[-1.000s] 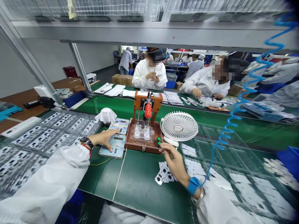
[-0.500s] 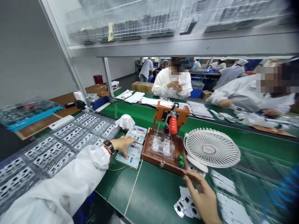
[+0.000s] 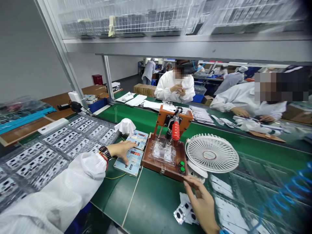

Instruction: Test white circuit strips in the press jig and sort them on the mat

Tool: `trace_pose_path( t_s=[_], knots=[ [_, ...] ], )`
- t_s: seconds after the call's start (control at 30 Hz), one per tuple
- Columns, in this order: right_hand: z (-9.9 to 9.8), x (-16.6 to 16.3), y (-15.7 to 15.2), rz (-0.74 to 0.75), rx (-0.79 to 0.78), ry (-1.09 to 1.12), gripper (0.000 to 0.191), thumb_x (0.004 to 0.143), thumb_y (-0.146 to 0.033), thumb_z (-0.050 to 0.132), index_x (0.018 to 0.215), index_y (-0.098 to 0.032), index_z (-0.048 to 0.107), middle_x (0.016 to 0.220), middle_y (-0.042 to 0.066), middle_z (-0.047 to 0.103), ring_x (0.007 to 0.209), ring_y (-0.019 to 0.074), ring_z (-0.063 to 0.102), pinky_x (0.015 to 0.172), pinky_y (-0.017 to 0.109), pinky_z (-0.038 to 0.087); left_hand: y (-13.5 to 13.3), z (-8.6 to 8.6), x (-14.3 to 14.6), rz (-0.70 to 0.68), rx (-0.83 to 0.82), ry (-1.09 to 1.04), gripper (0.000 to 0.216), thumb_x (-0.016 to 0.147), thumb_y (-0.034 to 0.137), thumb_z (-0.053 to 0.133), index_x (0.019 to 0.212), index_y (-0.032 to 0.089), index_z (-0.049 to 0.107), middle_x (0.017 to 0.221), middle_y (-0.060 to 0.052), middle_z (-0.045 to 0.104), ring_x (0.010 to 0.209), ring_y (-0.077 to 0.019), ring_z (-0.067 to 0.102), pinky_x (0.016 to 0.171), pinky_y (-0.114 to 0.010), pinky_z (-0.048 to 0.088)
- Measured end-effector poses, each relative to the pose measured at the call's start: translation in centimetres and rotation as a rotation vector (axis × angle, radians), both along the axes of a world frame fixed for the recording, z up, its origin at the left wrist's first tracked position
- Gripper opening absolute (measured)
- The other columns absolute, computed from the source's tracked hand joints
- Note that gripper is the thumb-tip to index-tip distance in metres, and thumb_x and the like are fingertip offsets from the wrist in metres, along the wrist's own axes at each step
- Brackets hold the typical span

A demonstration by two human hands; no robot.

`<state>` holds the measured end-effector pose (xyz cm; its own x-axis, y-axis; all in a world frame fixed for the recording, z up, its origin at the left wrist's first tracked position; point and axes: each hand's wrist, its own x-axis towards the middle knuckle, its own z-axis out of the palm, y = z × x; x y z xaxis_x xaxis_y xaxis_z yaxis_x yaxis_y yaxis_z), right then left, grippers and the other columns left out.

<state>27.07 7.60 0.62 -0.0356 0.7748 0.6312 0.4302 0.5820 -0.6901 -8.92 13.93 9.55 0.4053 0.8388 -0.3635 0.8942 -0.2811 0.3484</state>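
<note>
My left hand (image 3: 119, 150), fingers spread, rests over two light-blue boxes with red digital displays. Its thumb touches the front of the nearer display box (image 3: 136, 161), and its fingers reach toward the farther display box (image 3: 140, 135). Beside them stands a toggle-clamp test fixture (image 3: 168, 143) with a wooden base, an orange upper frame, a red handle and two green buttons. A clear plate (image 3: 162, 154) sits under its clamp. My right hand (image 3: 201, 201) has its fingertips at the base's front right corner, fingers stretched. Thin printed metal plates (image 3: 185, 211) lie partly hidden beside that hand.
Wrapped trays of perforated plates (image 3: 60, 139) cover the left side. A white fan (image 3: 212, 154) stands right of the fixture, near clear trays with white plates (image 3: 230, 211). A blue coiled hose (image 3: 285, 198) hangs at right. A shelf (image 3: 136, 48) spans overhead; co-workers in white sit opposite.
The view has shifted slightly, so the bench things appear farther left. Both hands keep their places on the boxes and at the fixture corner. The co-worker at right has moved a little.
</note>
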Motion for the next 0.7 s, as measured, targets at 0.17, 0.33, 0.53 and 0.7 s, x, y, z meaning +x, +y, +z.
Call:
trace_pose_path(
  t_s=[0.17, 0.33, 0.53, 0.7],
  knots=[
    [6.4, -1.1, 1.5, 0.144, 0.168, -0.028, 0.015, 0.083, -0.012, 0.062, 0.095, -0.021, 0.061, 0.096, 0.009, 0.063, 0.092, 0.0212, 0.063, 0.071, 0.034, 0.057, 0.1, 0.1, 0.0, 0.000, 0.011, -0.017, 0.098, 0.057, 0.036, 0.085, 0.140, 0.015, 0.038, 0.151, -0.019, 0.028, 0.139, -0.0383, 0.021, 0.110, -0.057, 0.018],
    [15.0, -4.6, 5.3, 0.209, 0.517, -0.232, 0.042, 0.085, -0.022, 0.064, 0.124, -0.024, 0.050, 0.127, 0.014, 0.054, 0.112, 0.0264, 0.057, 0.085, 0.044, 0.055, 0.5, 1.0, -0.4, 0.033, 0.088, -0.054, 0.089, 0.066, 0.043, 0.078, 0.141, 0.018, 0.037, 0.151, -0.016, 0.030, 0.139, -0.0329, 0.025, 0.112, -0.046, 0.022],
    [17.5, -7.3, 8.7, 0.187, 0.900, -0.489, 0.024, 0.094, -0.022, 0.049, 0.116, -0.017, 0.056, 0.112, 0.013, 0.065, 0.117, 0.0254, 0.055, 0.091, 0.042, 0.052, 0.2, 2.2, -1.5, 0.057, 0.238, -0.126, 0.083, 0.073, 0.045, 0.071, 0.144, 0.024, 0.032, 0.151, -0.011, 0.030, 0.139, -0.0288, 0.028, 0.112, -0.042, 0.023],
    [17.4, -7.0, 9.2, 0.201, 0.919, -0.515, 0.020, 0.094, -0.025, 0.049, 0.109, -0.017, 0.060, 0.108, 0.011, 0.066, 0.114, 0.0245, 0.057, 0.089, 0.041, 0.054, -0.5, 2.7, -2.0, 0.097, 0.208, -0.126, 0.082, 0.073, 0.046, 0.066, 0.143, 0.019, 0.034, 0.149, -0.012, 0.034, 0.137, -0.0297, 0.031, 0.111, -0.040, 0.026]
  ],
)
